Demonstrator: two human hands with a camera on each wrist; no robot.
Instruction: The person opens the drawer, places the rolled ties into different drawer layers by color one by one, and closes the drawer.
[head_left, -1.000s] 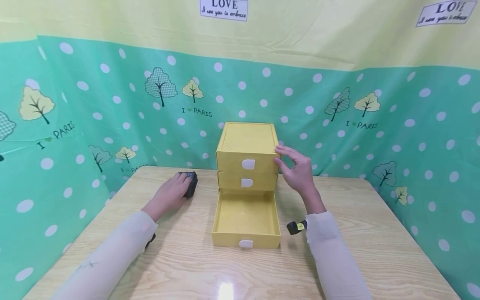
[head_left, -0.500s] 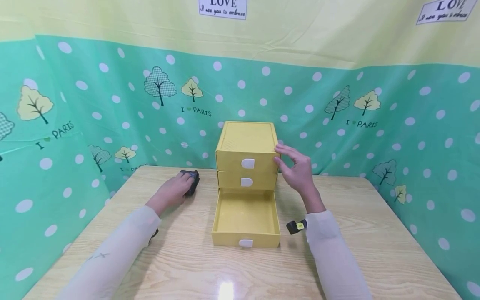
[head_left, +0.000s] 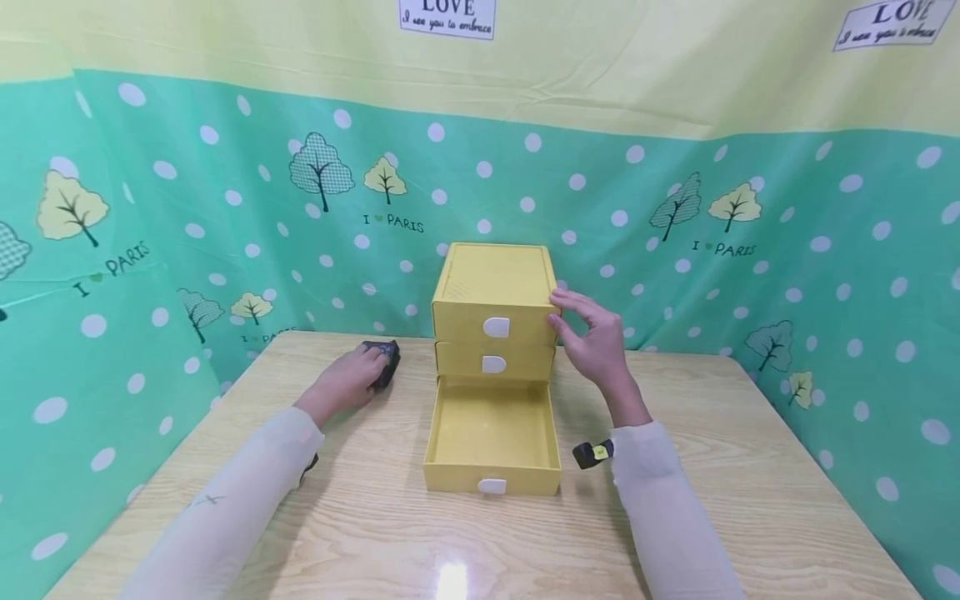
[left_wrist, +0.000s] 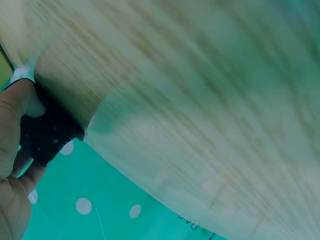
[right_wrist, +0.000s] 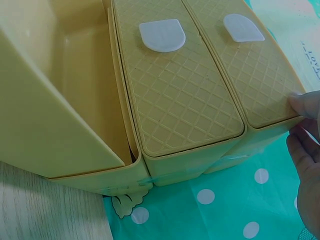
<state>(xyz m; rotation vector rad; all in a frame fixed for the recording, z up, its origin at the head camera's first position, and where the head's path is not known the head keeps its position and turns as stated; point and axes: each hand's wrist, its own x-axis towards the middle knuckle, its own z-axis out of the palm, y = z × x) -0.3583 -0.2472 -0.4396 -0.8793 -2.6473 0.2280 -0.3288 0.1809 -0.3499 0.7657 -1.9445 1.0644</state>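
Toward the table's back left, my left hand (head_left: 347, 383) grips a small black boxy object (head_left: 386, 363). In the left wrist view its thumb and fingers are on opposite sides of this dark object (left_wrist: 50, 127); faint light marks show on it, but its kind is unclear. A yellow drawer unit (head_left: 498, 275) stands at the back centre. Its bottom drawer (head_left: 491, 425) is pulled out and holds nothing visible; the upper two are closed. My right hand (head_left: 596, 337) holds the unit's upper right front corner, thumb on the front face (right_wrist: 272, 95), fingers around the side.
The wooden table (head_left: 697, 500) carries the unit. A green and yellow curtain (head_left: 585, 208) hangs close behind the unit and along both sides. White tabs (head_left: 495, 327) mark the drawer fronts. A black wrist device (head_left: 592, 454) sits at my right cuff.
My left hand and the black object have shifted slightly to the right and away from me. The right hand, the unit and the pulled-out drawer look unchanged.
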